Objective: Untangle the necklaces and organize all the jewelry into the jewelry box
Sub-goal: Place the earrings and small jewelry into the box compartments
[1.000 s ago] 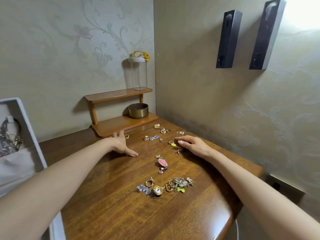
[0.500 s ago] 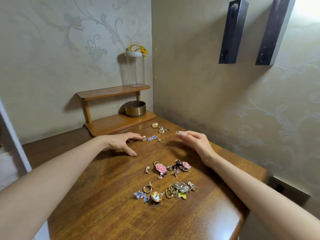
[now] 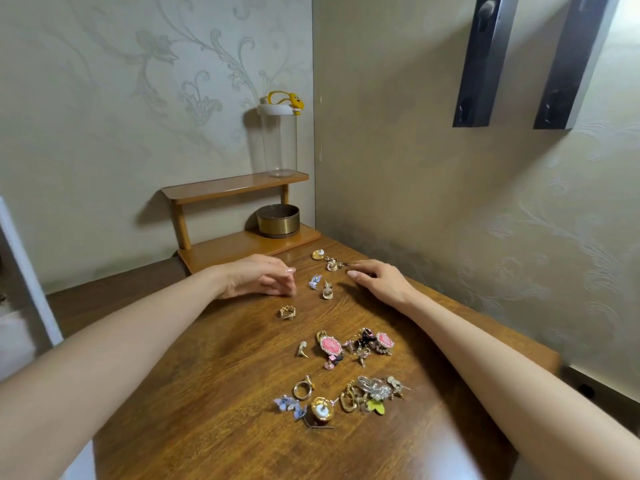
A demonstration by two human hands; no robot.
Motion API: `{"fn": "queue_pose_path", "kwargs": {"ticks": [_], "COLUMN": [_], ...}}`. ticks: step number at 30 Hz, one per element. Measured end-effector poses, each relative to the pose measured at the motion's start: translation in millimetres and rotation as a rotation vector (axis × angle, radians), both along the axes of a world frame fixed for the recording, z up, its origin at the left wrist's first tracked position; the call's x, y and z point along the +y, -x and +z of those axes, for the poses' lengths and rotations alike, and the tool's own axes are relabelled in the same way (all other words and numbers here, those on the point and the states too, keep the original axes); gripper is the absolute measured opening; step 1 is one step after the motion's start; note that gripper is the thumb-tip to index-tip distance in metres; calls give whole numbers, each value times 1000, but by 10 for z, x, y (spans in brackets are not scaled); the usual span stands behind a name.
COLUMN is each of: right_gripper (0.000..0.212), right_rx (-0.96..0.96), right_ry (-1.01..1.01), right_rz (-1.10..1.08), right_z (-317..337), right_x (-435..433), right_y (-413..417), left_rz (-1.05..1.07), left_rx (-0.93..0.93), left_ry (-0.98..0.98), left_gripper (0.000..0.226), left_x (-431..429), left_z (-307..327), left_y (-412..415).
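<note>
Looking down through the head camera, I see two bare forearms stretched across a brown wooden table [image 3: 207, 393]. The left hand [image 3: 258, 280] rests on its side towards the table's far edge, fingers loosely curled, and I see nothing in it. The right hand [image 3: 381, 282] lies palm down with its fingers nearly straight. Its fingertips touch the tabletop just beside small gold earrings [image 3: 333, 264] near the far right corner.

Between the hands lie a pale blue butterfly earring [image 3: 314, 282] and a gold drop earring [image 3: 327, 292]. A gold openwork ring [image 3: 287, 311] sits just nearer than the left hand. Mid-table lie two pink oval cameo pieces [image 3: 330, 344] amid dark tangled bits. Closer to the near edge is a heap of gold rings and a silver brooch [image 3: 375, 389]. At the left edge, only a sliver of a white box [image 3: 34, 278] shows.
</note>
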State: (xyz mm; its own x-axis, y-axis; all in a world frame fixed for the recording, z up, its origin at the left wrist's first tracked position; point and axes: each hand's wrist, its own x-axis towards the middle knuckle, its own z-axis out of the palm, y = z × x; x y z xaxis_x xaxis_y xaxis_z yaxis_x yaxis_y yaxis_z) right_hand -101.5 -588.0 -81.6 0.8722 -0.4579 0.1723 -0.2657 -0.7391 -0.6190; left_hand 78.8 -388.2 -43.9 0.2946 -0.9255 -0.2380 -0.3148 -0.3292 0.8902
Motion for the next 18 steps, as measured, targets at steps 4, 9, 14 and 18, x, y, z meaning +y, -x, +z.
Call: {"fn": "queue_pose_path", "kwargs": {"ticks": [4, 9, 14, 18], "right_gripper": [32, 35, 50, 55], "right_rx": [-89, -314, -158, 1], "right_ry": [-270, -570, -290, -168], "right_rz": [130, 103, -40, 30], "right_z": [-24, -81, -37, 41], "right_x": [42, -102, -190, -134], "right_y": [187, 113, -204, -394], "left_rz": [206, 208, 219, 190], "left_rx": [-237, -251, -229, -220], "left_ry": [-80, -55, 18, 51], "left_gripper": [72, 78, 77, 75], "left_x": [-310, -700, -973, -1027], "left_z": [-57, -139, -244, -256], "left_y": [-43, 106, 68, 49]}}
